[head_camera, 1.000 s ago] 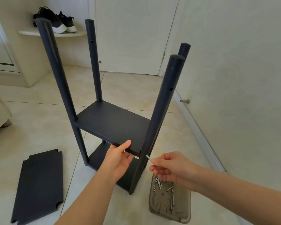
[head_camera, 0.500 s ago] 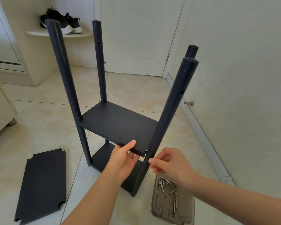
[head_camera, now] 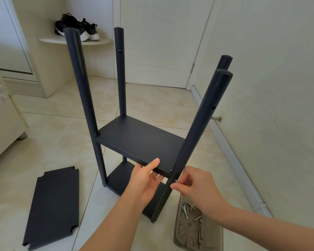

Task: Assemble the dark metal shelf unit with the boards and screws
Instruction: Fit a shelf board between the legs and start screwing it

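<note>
Down on the left side of the tiled floor (head_camera: 58, 134) a spare board (head_camera: 53, 207) lies flat, well apart from the shelf unit (head_camera: 120, 78), which stands upright near the middle of the floor on its four posts. Our left hand (head_camera: 145, 180) is curled round the near edge of the middle board (head_camera: 140, 140), thumb on top and fingers beneath, holding that corner against the near right post (head_camera: 192, 142). Just right of the post our right hand (head_camera: 198, 187) pinches a small screw (head_camera: 176, 181) between thumb and fingertips, its end at the post's side about level with the board. Below that hand, toward the wall edge of the floor, a tray (head_camera: 188, 236) holds the loose screws (head_camera: 188, 209). We judge misalignment the main risk: if the board sags under our left hand, the post's hole will miss the board's, and the screw may go in crooked or slip from our fingers onto the tiles. A hard sideways push could also rock the unit.
</note>
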Demonstrator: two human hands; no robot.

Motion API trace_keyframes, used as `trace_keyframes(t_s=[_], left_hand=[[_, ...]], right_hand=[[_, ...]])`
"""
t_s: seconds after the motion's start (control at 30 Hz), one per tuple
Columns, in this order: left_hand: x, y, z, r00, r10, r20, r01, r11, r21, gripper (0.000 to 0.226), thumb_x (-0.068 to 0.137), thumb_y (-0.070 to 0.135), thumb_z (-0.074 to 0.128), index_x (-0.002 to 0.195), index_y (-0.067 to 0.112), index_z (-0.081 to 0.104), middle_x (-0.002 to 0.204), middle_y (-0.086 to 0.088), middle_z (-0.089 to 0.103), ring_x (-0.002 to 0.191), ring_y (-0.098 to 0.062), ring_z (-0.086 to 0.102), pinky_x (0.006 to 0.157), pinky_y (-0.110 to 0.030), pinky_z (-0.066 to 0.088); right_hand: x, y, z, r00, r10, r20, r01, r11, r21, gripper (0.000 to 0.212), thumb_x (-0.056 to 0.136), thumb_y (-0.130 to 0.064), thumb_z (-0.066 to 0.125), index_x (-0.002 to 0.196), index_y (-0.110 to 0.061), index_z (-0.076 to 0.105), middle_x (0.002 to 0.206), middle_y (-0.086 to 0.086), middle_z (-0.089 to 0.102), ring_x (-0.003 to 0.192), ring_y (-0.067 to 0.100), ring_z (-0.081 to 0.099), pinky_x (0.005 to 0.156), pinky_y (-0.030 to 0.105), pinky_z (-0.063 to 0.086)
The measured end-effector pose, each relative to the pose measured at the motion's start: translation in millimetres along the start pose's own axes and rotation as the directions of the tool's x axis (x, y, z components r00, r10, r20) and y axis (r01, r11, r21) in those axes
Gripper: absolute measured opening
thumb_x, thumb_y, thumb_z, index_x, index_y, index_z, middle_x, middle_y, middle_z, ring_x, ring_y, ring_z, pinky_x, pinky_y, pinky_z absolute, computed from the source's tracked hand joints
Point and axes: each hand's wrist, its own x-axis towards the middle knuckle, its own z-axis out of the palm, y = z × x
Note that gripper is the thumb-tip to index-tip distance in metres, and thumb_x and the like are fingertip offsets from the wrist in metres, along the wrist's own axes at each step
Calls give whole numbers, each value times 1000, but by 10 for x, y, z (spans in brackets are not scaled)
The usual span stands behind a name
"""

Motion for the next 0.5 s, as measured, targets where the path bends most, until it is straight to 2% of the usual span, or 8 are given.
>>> trace_keyframes(t_s=[0.13,0.27,0.5], left_hand=[[1,8,-32,1000,4,4,-4,1000,0,33,92,2,65,121,18,62,110,-7,76,98,-26,74,67,-36,61],[11,-12,-29,1000,4,-23,-4,1000,1,33,92,1,65,120,18,61,112,-7,75,96,-26,75,67,-36,62],[14,-12,-6,999,-1,-54,1,1000,1,31,93,0,64,118,19,60,114,-8,74,104,-29,72,69,-38,63]], right_hand=[[-9,7,40,1000,17,-1,-17,1000,-3,24,82,-29,78,71,-27,57,63,-9,64,67,-3,64,58,5,45],[-18,14,55,997,74,-6,-74,997,19,22,84,-30,76,72,-25,58,66,-6,67,66,-1,65,54,8,45],[6,20,77,999,27,-27,-27,1000,16,24,81,-32,78,71,-25,58,69,-18,66,64,0,65,56,11,48]])
